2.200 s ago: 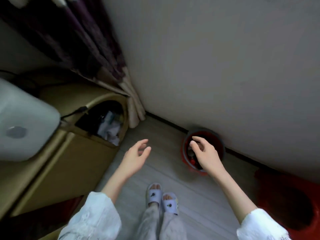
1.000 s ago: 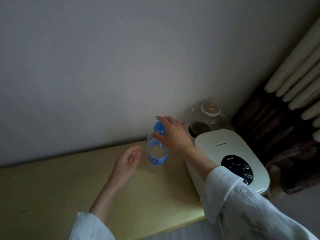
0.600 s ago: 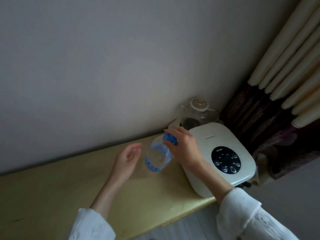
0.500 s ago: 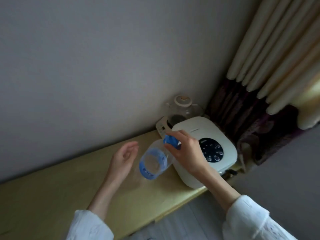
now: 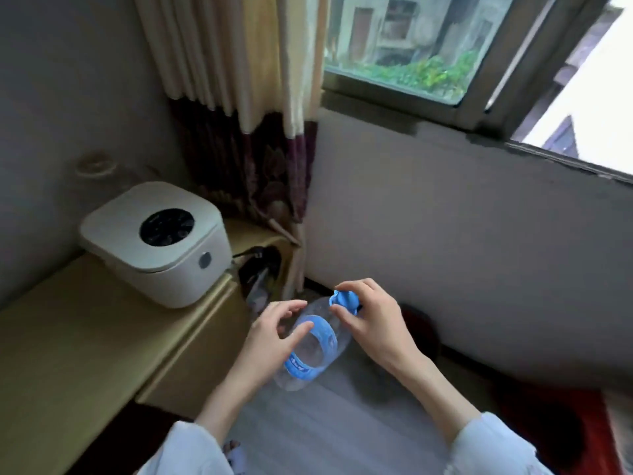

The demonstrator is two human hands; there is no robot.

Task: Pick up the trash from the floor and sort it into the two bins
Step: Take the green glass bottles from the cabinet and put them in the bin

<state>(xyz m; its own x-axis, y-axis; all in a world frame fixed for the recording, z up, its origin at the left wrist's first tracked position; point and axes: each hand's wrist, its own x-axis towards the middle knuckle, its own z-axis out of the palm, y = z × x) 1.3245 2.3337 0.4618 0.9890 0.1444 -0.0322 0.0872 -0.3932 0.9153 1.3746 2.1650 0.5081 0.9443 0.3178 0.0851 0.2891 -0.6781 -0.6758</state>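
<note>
A clear plastic bottle (image 5: 317,353) with a blue label and a blue cap (image 5: 343,298) hangs tilted in the air above the grey floor (image 5: 325,426). My right hand (image 5: 375,329) is shut around its cap and neck. My left hand (image 5: 269,344) has its thumb and fingers on the bottle's body at the label. A small dark red bin (image 5: 423,325) shows by the wall, partly hidden behind my right hand. A larger red bin (image 5: 555,426) sits at the lower right, dim and partly cut off.
A white cooker (image 5: 154,241) stands on a yellow wooden cabinet (image 5: 68,337) at the left. The cabinet's end compartment (image 5: 260,272) holds a cable and a bag. A curtain (image 5: 246,132) hangs in the corner beside a window (image 5: 411,46).
My right hand lifted the bottle off the cabinet top and carried it right, out over the floor. My left hand came up onto its body. The view swung toward the window.
</note>
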